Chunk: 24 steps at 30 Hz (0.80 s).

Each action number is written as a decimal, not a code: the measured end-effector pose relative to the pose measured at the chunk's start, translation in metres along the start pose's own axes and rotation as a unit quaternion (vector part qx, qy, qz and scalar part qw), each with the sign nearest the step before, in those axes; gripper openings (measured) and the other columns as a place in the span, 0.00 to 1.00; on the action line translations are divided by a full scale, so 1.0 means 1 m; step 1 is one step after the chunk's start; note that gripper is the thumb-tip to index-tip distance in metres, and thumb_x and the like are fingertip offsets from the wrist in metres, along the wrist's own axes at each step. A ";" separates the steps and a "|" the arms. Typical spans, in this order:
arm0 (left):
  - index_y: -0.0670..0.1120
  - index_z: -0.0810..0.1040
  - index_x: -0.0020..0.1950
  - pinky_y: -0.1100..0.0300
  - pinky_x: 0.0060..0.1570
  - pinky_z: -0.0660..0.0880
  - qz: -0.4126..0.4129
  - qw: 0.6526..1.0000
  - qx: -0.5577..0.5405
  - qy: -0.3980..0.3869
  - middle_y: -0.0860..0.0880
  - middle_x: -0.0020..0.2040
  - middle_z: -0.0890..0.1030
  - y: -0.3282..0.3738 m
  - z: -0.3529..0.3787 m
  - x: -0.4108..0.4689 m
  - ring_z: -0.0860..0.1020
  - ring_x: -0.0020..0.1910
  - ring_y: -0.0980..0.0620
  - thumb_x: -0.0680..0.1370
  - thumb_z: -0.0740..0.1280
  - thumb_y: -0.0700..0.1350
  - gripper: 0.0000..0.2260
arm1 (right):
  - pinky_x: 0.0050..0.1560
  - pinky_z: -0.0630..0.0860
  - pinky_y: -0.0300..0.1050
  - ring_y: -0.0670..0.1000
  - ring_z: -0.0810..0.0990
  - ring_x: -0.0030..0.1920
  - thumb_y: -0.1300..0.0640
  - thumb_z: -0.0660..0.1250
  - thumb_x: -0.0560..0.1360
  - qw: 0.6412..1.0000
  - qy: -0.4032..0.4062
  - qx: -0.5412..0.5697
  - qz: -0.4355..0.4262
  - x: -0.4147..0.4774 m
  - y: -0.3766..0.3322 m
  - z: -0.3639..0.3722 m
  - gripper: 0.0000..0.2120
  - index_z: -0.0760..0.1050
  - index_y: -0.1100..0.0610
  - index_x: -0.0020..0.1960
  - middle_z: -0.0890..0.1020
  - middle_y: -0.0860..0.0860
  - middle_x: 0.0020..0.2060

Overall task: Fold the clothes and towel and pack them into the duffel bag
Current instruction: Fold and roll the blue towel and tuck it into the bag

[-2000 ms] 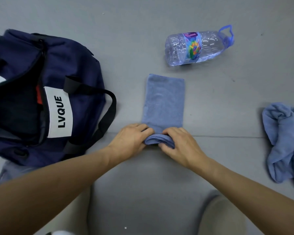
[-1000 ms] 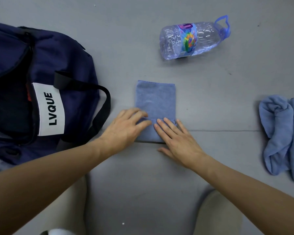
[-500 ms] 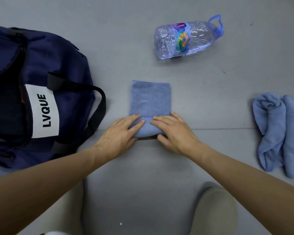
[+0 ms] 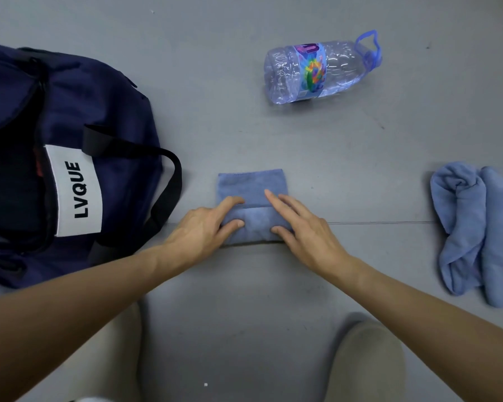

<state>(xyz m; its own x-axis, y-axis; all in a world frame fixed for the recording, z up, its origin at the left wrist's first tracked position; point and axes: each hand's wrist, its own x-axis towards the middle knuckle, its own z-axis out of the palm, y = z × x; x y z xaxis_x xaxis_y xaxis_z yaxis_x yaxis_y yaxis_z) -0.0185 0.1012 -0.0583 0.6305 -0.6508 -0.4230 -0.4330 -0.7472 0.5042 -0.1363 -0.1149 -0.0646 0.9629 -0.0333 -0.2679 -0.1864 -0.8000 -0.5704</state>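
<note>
Lying beside the towel (image 4: 254, 226), the bag (image 4: 108, 97) reads LVQUE.

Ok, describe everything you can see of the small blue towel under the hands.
The small blue terry-cloth towel lies flat on the grey floor, folded into a narrow strip with its near end turned over the rest, leaving a straight crosswise edge. A stitched hem shows along the far end. The left hand and right hand press on the turned-over part, fingers fairly straight. It sits between the navy duffel bag and a crumpled blue cloth, touching neither.
</note>
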 end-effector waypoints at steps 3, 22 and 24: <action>0.62 0.62 0.76 0.53 0.48 0.72 -0.009 1.000 -0.010 -0.008 0.45 0.41 0.80 0.001 0.002 -0.001 0.79 0.46 0.40 0.83 0.59 0.58 0.21 | 0.37 0.78 0.50 0.60 0.83 0.42 0.55 0.65 0.81 0.996 0.013 -0.082 -0.044 0.000 -0.003 0.007 0.33 0.54 0.36 0.79 0.53 0.51 0.81; 0.51 0.56 0.81 0.46 0.67 0.73 0.215 0.960 0.175 0.037 0.48 0.78 0.67 -0.036 0.021 -0.004 0.70 0.73 0.44 0.73 0.75 0.56 0.42 | 0.69 0.72 0.57 0.61 0.71 0.72 0.51 0.74 0.72 0.968 -0.014 -0.217 -0.121 0.011 0.012 0.009 0.35 0.67 0.55 0.76 0.72 0.56 0.72; 0.52 0.58 0.81 0.48 0.64 0.75 0.190 0.975 0.100 0.054 0.49 0.75 0.71 -0.030 0.015 -0.004 0.74 0.69 0.45 0.75 0.72 0.50 0.38 | 0.68 0.73 0.55 0.60 0.74 0.70 0.50 0.69 0.74 0.980 -0.021 -0.165 -0.110 0.014 0.008 0.003 0.32 0.67 0.54 0.76 0.75 0.55 0.71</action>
<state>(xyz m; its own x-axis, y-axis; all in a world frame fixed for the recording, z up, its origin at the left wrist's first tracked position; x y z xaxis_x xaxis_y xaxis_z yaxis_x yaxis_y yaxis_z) -0.0174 0.1241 -0.0832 0.4590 -0.8763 -0.1464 -0.7594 -0.4725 0.4473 -0.1254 -0.1202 -0.0755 0.9627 0.1801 -0.2019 0.1041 -0.9353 -0.3381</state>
